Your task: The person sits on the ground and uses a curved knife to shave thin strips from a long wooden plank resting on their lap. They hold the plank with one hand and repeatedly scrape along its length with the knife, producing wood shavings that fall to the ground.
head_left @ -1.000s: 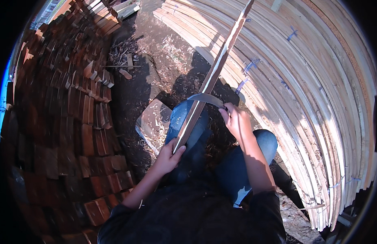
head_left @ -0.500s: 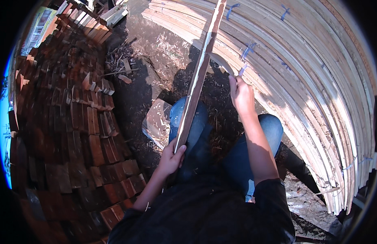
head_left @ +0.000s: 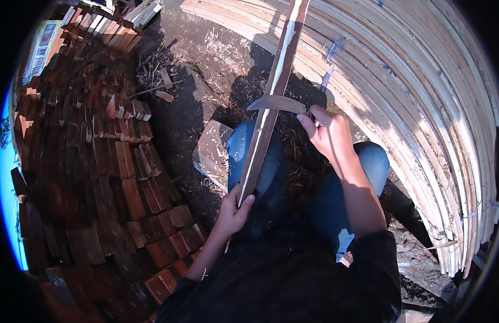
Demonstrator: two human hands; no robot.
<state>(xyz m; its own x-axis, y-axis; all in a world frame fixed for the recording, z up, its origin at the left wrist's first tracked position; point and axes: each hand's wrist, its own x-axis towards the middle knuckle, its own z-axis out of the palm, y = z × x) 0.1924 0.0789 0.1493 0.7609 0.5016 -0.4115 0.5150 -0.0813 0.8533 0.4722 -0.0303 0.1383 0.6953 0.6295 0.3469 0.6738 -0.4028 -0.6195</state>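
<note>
My left hand (head_left: 234, 211) is wrapped round the lower end of a long, narrow wooden strip (head_left: 266, 125). The strip slants up and away over my left knee and runs out of view at the top; a pale edge shows along its dark brown face. My right hand (head_left: 331, 131) is closed on a curved knife, its handle mostly hidden by the fingers. The curved blade (head_left: 276, 103) points left and lies across the strip above the knee. Whether its edge cuts into the wood, I cannot tell.
Stacked reddish-brown wooden blocks (head_left: 117, 177) fill the left side. Bundles of long pale strips (head_left: 405, 118), tied with blue bands (head_left: 334, 49), curve along the right. Shavings (head_left: 220, 48) litter the dark ground ahead. A flat slab (head_left: 213, 145) lies beside my left knee.
The knife in my right hand has come nearer and swung across, so its blade now overlaps the strip. My left hand keeps its grip low on the wood; the view has shifted slightly.
</note>
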